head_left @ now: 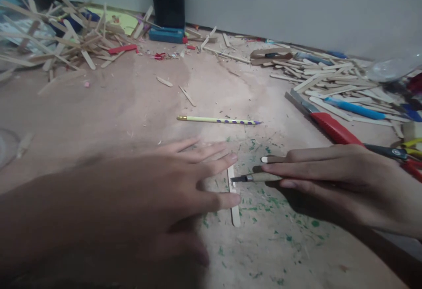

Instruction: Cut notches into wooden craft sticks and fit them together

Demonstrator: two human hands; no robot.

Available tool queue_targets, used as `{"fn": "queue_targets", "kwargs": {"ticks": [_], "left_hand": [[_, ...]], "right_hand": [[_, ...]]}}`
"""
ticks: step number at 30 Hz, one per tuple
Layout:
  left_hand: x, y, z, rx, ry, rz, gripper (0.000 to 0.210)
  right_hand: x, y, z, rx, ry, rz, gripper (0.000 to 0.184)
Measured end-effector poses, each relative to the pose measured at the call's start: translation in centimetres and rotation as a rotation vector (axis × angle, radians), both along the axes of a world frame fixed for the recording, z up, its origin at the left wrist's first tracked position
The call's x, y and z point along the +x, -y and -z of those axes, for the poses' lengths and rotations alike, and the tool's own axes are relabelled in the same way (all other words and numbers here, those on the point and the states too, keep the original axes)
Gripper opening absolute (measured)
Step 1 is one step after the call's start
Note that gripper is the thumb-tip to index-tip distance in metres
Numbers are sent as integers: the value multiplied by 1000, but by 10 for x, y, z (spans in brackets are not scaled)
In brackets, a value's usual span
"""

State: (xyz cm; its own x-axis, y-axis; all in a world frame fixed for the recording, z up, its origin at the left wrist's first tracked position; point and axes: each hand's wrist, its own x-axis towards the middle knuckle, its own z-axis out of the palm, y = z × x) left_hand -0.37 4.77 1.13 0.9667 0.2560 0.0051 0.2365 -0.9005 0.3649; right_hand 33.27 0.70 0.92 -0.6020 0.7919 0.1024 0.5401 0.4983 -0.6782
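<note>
A pale craft stick [235, 214] lies on the wooden tabletop, pointing away from me. My left hand [178, 183] spreads over it, the index fingertip and thumb pressing it down on either side of its middle. In my right hand [339, 179] is a small carving chisel [263, 177] with a wooden handle, its flat metal tip touching the stick between those two fingertips. A second pale stick end [268, 160] pokes out by my right fingers; the rest of it is hidden. Beyond both hands lies a yellow pencil [217, 120] with purple dots.
Right of the pencil lies a red-handled saw [332, 126], with scissors [392, 152] partly behind my right hand. Loose craft sticks [343, 87] and a blue pen [354, 108] pile up at right. Another stick heap [66, 38] spreads at far left, near a teal block [166, 35].
</note>
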Motion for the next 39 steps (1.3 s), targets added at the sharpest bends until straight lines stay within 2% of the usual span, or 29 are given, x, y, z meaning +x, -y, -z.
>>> {"fn": "queue_targets", "kwargs": {"ticks": [7,13,19,31,35,39], "left_hand": [[-2,1,1,-4,-26,-10,67],[-4,2,3,-2,-54,-16,65],[-4,0,3,29,-33,3,63],[-2,0,6,48,-22,18,62],[-4,-1,7,45,-29,14,62],[-4,-3,9,67,30,36,64]], "right_hand": [[-5,-3,0,-34,-22,4,39],[-3,-2,-3,-35,4,-8,54],[0,-2,-2,24,19,-39,34],[-4,-4,-2,-61,-23,-50,34],[-4,-5,-3,-10,-21,-11,29],[-3,-2,-2,0,-29,40,42]]}}
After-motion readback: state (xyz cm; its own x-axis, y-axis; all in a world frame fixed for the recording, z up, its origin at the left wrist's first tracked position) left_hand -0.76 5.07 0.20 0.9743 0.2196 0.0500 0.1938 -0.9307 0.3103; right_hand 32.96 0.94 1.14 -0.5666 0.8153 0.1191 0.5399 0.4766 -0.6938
